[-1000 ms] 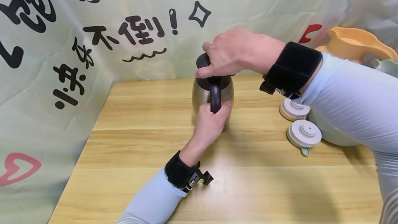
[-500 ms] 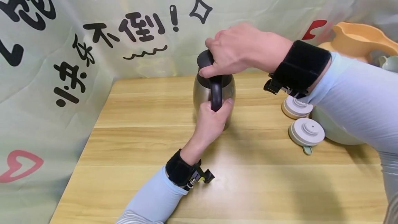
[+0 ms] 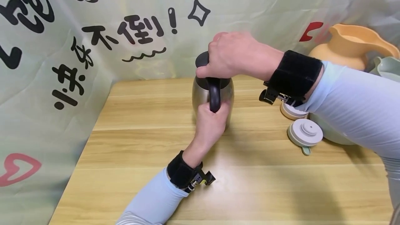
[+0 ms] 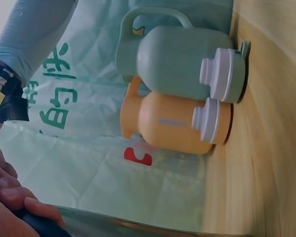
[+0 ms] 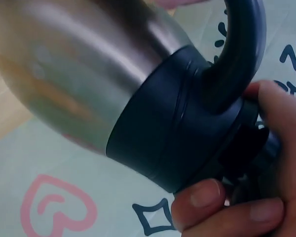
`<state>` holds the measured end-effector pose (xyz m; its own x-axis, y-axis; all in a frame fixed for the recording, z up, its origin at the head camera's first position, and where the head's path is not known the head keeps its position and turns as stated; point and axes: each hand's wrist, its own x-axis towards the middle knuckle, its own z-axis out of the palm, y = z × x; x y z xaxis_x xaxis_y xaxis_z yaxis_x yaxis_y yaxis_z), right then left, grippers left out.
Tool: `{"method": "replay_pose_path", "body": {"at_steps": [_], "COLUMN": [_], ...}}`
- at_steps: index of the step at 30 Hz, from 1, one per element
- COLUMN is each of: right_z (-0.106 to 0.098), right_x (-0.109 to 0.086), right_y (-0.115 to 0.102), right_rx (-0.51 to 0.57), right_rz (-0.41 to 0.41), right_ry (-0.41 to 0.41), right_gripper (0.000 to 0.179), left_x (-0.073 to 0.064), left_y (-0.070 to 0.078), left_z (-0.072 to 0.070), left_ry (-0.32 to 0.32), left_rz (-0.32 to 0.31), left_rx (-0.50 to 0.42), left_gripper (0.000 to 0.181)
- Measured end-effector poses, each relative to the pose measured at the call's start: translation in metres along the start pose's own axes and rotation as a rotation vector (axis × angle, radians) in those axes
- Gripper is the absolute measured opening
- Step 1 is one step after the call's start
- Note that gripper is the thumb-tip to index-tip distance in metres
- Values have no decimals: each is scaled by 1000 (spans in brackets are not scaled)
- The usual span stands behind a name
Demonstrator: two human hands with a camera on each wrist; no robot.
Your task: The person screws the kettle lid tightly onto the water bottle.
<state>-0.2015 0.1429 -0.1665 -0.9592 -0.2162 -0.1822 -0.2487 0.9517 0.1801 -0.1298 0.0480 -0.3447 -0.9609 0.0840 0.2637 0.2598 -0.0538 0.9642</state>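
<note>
A stainless steel vacuum jug [image 3: 199,96] stands upright near the back of the table, with a black collar and black lid [image 3: 202,60]. My left hand [image 3: 208,124] grips the lower part of its black handle [image 3: 214,94], the thumb along the right side. From above, my right hand [image 3: 232,55] holds the lid, covering most of it. In the right wrist view, the fingers [image 5: 202,200] curl round the lid beyond the black collar [image 5: 163,121]. Only a strip of the steel body [image 4: 118,226] shows at the bottom of the left wrist view.
To the right, partly behind my right arm, stand an orange jug [image 3: 343,49] and a pale green jug [image 3: 335,133]. Two round, pale grey-topped lids sit before them, the nearer lid [image 3: 305,132] having a green tab. A printed cloth [image 3: 140,68] hangs behind the table.
My right wrist has dipped slightly while the hand stays on the lid. The left hand keeps its hold on the handle, and the jug stands in the same place.
</note>
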Motion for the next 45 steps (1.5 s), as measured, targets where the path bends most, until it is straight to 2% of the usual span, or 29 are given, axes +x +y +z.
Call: {"method": "replay_pose_path", "body": {"at_steps": [3, 6, 9, 13, 16, 19, 21, 24, 27, 30, 33, 36, 40, 43, 45], "right_z": [-1, -1, 0, 4, 10, 18, 25, 32, 37, 40, 41, 41, 42, 45, 46], "right_x": [0, -1, -2, -4, -6, -7, -8, -10, -11, -11, -9, -5, 0, 4, 6], "right_y": [-4, -5, -1, 16, 33, 48, 56, 64, 68, 70, 70, 66, 56, 48, 44], "right_rx": [18, 33, 66, 169, 261, 355, 404, 466, 476, 481, 502, 526, 478, 422, 425], "right_rz": [38, 59, 49, -63, -184, -287, -330, -348, -352, -364, -391, -467, -569, -598, -606], "right_ry": [-22, -34, -39, -20, 17, 76, 133, 205, 263, 285, 283, 283, 277, 252, 225], "right_gripper": [68, 71, 84, 96, 86, 65, 53, 42, 40, 42, 48, 54, 64, 72, 73], "left_x": [0, 1, 2, 3, 3, 3, 3, 3, 5, 7, 10, 11, 13, 16, 18], "left_y": [0, 0, -1, -1, 0, 1, 1, 1, 2, 2, 2, 2, 0, -1, -2], "left_z": [1, -1, -6, -14, -17, -18, -19, -21, -26, -30, -34, -36, -38, -41, -43], "left_ry": [25, 10, -52, -164, -217, -239, -249, -268, -291, -320, -339, -349, -383, -426, -462], "left_rz": [12, -4, -38, -84, -101, -114, -130, -146, -147, -140, -140, -137, -126, -118, -117], "left_rx": [2, 3, -5, -40, -59, -68, -67, -70, -69, -71, -67, -60, -79, -98, -111], "left_gripper": [49, 49, 49, 49, 49, 47, 46, 46, 45, 44, 42, 42, 42, 44, 44]}}
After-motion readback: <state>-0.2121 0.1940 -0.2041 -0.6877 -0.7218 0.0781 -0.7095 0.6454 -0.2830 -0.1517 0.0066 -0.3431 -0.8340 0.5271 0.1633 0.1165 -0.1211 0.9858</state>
